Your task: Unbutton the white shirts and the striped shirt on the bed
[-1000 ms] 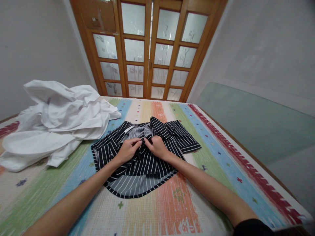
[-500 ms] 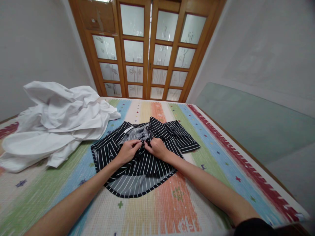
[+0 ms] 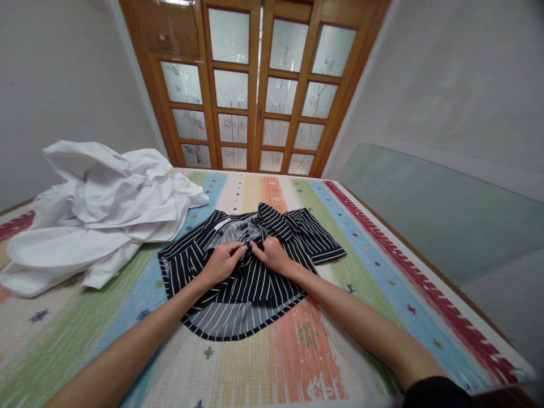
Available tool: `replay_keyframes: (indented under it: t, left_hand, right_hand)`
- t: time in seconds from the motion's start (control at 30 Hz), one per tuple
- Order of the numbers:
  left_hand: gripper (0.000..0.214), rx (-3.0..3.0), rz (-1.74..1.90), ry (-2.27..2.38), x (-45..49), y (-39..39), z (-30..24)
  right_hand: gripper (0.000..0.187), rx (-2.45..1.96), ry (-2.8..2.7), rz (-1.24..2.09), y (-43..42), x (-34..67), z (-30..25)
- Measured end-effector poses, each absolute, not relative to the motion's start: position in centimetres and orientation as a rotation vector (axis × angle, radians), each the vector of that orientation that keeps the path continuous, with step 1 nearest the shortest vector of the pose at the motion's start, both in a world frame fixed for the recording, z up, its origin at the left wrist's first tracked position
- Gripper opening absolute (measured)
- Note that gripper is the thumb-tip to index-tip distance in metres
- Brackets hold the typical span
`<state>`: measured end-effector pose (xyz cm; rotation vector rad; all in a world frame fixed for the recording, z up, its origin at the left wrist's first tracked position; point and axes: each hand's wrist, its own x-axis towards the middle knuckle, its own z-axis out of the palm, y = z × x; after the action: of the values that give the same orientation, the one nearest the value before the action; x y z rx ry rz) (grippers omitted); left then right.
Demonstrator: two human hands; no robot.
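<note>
A black shirt with white stripes [image 3: 255, 286] lies crumpled in front of me, its grey inner side showing at the collar and along the curved lower hem. My left hand [image 3: 222, 263] pinches the cloth at the middle of the front, thumb against fingers. Close beside it, my right hand [image 3: 272, 255] grips the same gathered spot, and the thumbs nearly meet. Whatever small part sits between the fingertips is too small to make out. A short sleeve [image 3: 318, 238] spreads out to the right.
A heap of white cloth [image 3: 102, 198] lies at the left on the colourful striped mat [image 3: 242, 374]. Behind stand wooden doors with glass panes [image 3: 232, 88]. A pale green panel [image 3: 429, 204] runs along the right wall.
The right thumb and fingers have shifted slightly at the gathered cloth. Otherwise the shirt and the white heap look the same.
</note>
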<state>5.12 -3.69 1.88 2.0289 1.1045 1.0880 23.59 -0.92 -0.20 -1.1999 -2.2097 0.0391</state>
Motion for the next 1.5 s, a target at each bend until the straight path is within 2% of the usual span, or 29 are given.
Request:
replay_keyframes:
  t: [0.17,0.33,0.6,0.77,0.9,1.2,1.3,1.5]
  left_hand:
    - [0.031,1.966,1.094,1.106,5.3,-3.9,2.1]
    - [0.033,1.919,1.057,1.138,5.7,-3.9,2.0]
    - [0.032,1.813,1.052,1.141,5.5,-3.6,2.0]
    - [0.031,1.799,1.084,1.171,5.4,-3.5,1.8]
    - [0.027,1.854,1.078,1.169,5.4,-3.6,2.0]
    - [0.023,1.945,1.041,1.116,5.7,-3.9,2.1]
    - [0.021,1.982,1.036,1.131,5.8,-4.0,2.2]
    - [0.016,2.115,1.035,1.251,6.4,-4.2,2.1]
  right_hand:
    - [0.03,-1.14,-2.121,0.308,-1.0,23.6,0.1]
    - [0.033,-1.135,-2.047,0.428,-1.3,24.0,0.0]
    - [0.047,-1.149,-1.966,0.664,-1.2,24.0,0.0]
    - [0.043,-1.084,-1.933,0.803,-1.4,23.8,0.2]
    - [0.045,-1.112,-1.972,0.784,-1.5,23.7,0.7]
    - [0.047,-1.3,-2.014,0.408,-1.2,23.5,0.9]
    - [0.047,-1.272,-2.014,0.482,-1.4,23.4,1.1]
    - [0.049,-1.144,-1.944,0.837,-2.2,23.1,2.2]
